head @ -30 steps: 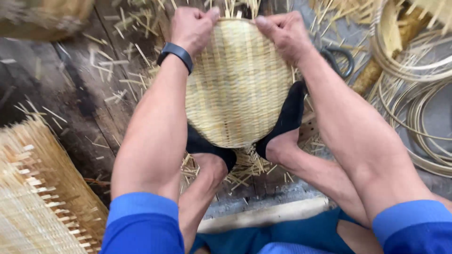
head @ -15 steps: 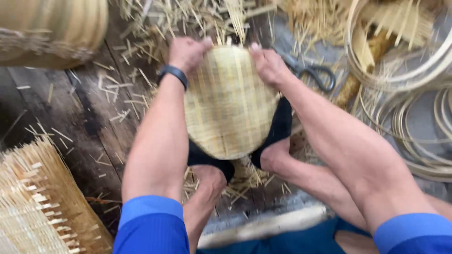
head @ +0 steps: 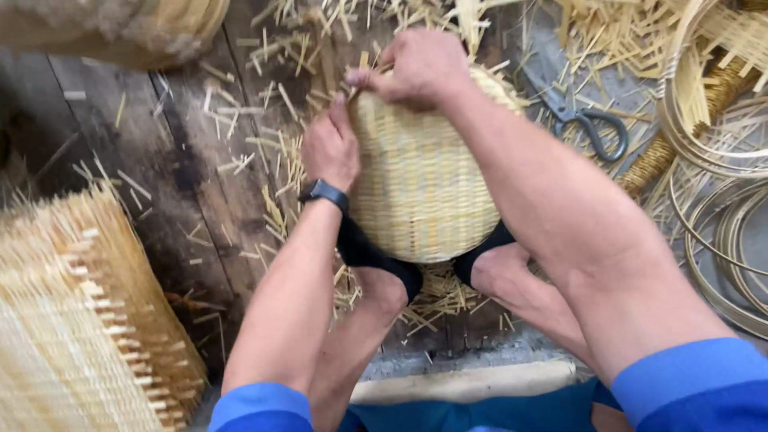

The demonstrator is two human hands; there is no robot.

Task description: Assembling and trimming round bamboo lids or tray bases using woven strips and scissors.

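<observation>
Both hands, left hand (head: 330, 148) and right hand (head: 420, 68), each grip clamped on the round woven basket (head: 424, 184) rim, feet bracing underneath.

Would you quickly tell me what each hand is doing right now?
Left hand: closed on the woven basket at its left edge.
Right hand: pinching its top rim.

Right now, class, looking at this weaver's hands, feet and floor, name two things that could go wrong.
1. Loose strip ends stick out where the right hand and left hand pinch the basket rim; they might prick or cut bare fingers.
2. The basket is braced only between the feet; it may slip or turn under pressure.
3. Scissors lie among scraps close by, easy to knock or step on.
</observation>
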